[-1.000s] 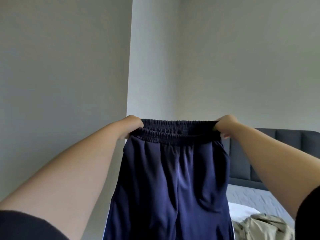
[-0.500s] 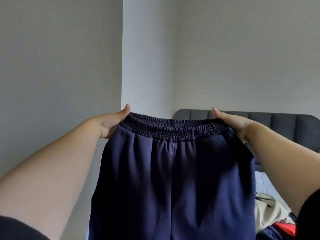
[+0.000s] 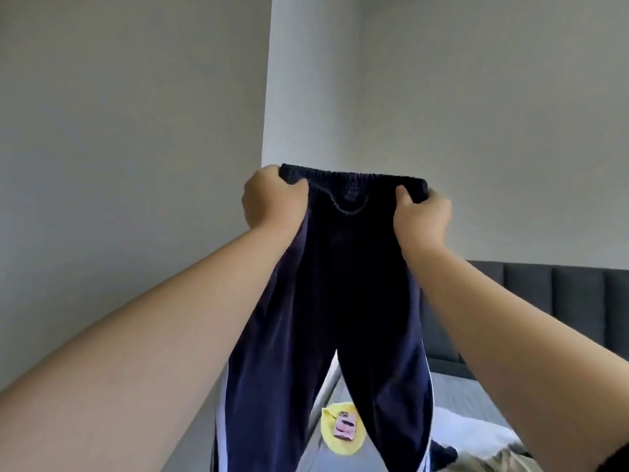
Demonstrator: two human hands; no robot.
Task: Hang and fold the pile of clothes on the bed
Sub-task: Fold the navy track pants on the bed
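At six o'clock a yellow round thing [image 3: 332,436] carries a pink packet [image 3: 345,428]; your left hand [image 3: 269,199] and right hand [image 3: 422,212] clench the waistband [image 3: 354,180] ends; navy track pants [image 3: 340,301] hang at centre; bed [image 3: 476,396] at four o'clock.

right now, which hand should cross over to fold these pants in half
Left, probably: the left hand grips the navy pants on the wall side, so swinging it over to the right hand would stack the legs nearer the bed, which lies to the right.
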